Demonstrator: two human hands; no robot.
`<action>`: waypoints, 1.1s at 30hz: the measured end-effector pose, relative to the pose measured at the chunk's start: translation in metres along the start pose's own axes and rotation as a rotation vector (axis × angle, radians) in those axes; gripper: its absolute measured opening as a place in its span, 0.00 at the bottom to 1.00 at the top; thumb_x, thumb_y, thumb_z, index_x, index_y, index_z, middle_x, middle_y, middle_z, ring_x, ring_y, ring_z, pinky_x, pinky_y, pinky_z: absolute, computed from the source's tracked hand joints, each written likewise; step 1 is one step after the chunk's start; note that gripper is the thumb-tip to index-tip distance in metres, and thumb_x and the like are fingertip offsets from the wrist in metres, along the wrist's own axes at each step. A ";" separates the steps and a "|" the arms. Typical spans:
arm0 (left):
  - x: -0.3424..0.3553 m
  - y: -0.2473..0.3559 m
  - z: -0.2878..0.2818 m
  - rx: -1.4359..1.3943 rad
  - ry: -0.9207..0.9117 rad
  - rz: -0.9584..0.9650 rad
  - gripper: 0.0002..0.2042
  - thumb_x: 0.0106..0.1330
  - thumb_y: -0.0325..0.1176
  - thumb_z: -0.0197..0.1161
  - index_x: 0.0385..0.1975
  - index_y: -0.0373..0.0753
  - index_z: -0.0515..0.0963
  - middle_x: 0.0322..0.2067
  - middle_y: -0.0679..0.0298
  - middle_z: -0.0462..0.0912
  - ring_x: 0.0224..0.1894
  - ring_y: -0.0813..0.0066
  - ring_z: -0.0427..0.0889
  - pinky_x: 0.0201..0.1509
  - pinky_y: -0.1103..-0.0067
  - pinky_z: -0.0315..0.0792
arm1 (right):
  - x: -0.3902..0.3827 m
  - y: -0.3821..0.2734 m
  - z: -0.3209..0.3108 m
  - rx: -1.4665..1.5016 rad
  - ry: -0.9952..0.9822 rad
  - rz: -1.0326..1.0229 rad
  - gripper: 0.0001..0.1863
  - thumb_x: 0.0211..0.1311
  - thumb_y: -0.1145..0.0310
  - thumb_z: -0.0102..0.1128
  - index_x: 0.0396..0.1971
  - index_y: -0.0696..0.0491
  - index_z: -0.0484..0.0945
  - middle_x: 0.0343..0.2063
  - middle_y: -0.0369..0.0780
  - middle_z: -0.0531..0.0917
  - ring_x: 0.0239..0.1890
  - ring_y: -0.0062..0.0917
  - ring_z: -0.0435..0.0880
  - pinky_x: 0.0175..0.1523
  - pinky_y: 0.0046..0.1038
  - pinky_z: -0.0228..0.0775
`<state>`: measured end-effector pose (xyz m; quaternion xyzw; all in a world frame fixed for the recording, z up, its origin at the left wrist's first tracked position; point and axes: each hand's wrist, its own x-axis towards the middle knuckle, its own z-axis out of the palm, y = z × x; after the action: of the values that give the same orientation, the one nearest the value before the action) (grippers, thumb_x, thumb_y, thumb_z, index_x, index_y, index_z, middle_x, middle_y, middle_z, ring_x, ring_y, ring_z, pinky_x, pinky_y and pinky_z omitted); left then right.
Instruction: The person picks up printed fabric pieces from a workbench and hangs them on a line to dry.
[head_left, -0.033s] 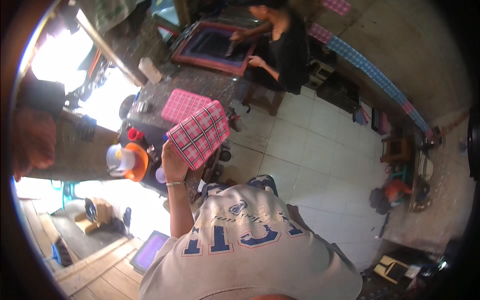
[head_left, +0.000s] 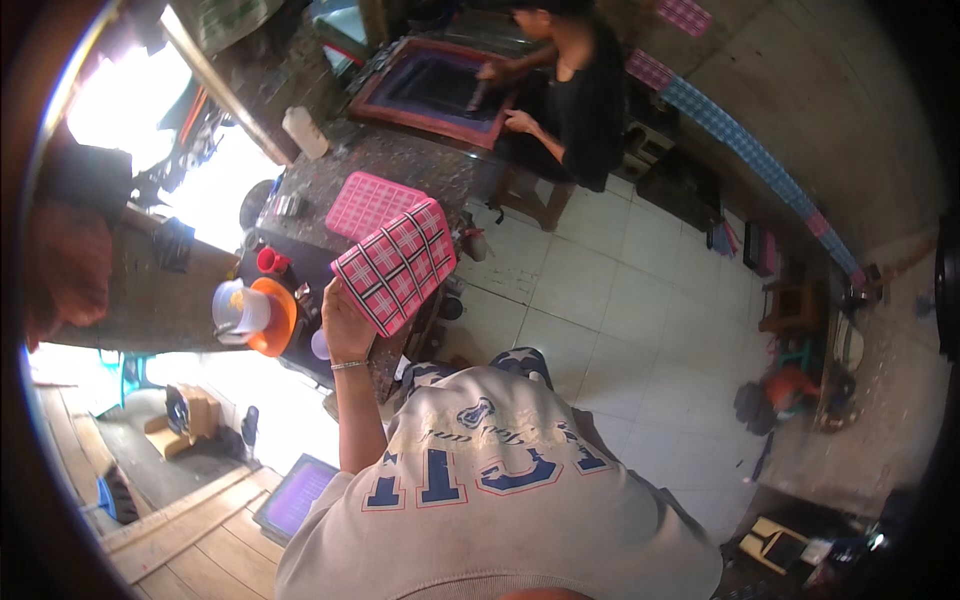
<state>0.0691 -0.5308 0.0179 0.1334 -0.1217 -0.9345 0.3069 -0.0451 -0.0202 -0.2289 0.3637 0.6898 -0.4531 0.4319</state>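
Note:
My left hand (head_left: 347,325) is closed on the near left corner of a pink plaid sheet (head_left: 398,265) with black and white lines and rounded corners. The sheet is held up at a tilt over the dark worktable. Behind it, a second pink plaid sheet (head_left: 372,205), with paler lines, lies flat on the table and is partly covered from view. Of my right hand nothing shows; my torso and shirt fill that side.
Beyond the table's far part, a person in black (head_left: 585,110) works a squeegee over a red-brown screen frame (head_left: 430,135). Left of my hand are an orange bowl (head_left: 282,318), a clear plastic tub (head_left: 238,308) and a red cup (head_left: 270,261). A white bottle (head_left: 305,133) stands farther back.
My left hand and the plaid sheet stay almost the same. The surroundings have shifted slightly in view, and the other person's squeegee hand is a little farther right.

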 end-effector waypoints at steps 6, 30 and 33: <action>-0.016 0.044 -0.019 -0.085 0.111 0.108 0.15 0.66 0.37 0.43 0.45 0.38 0.73 0.46 0.61 0.78 0.50 0.66 0.75 0.59 0.65 0.64 | -0.020 -0.075 0.077 -0.053 -0.011 -0.223 0.08 0.51 0.70 0.55 0.25 0.61 0.75 0.23 0.42 0.80 0.21 0.30 0.80 0.25 0.27 0.74; 0.007 0.078 -0.037 -0.138 0.089 0.160 0.17 0.67 0.38 0.42 0.46 0.35 0.73 0.45 0.58 0.78 0.49 0.65 0.76 0.57 0.67 0.66 | -0.021 -0.146 0.178 -0.620 -0.154 -0.404 0.10 0.54 0.67 0.52 0.31 0.57 0.78 0.26 0.39 0.81 0.23 0.21 0.80 0.25 0.20 0.74; 0.014 0.076 -0.034 -0.172 0.039 0.171 0.17 0.67 0.38 0.42 0.46 0.35 0.73 0.46 0.58 0.78 0.49 0.65 0.75 0.58 0.66 0.65 | -0.012 -0.140 0.148 -0.481 -0.053 -0.317 0.10 0.53 0.68 0.52 0.30 0.58 0.78 0.25 0.40 0.81 0.23 0.22 0.81 0.25 0.22 0.74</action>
<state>0.1107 -0.6040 0.0072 0.1139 -0.0459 -0.9091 0.3981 -0.1267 -0.2059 -0.2064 0.1266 0.8140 -0.3479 0.4475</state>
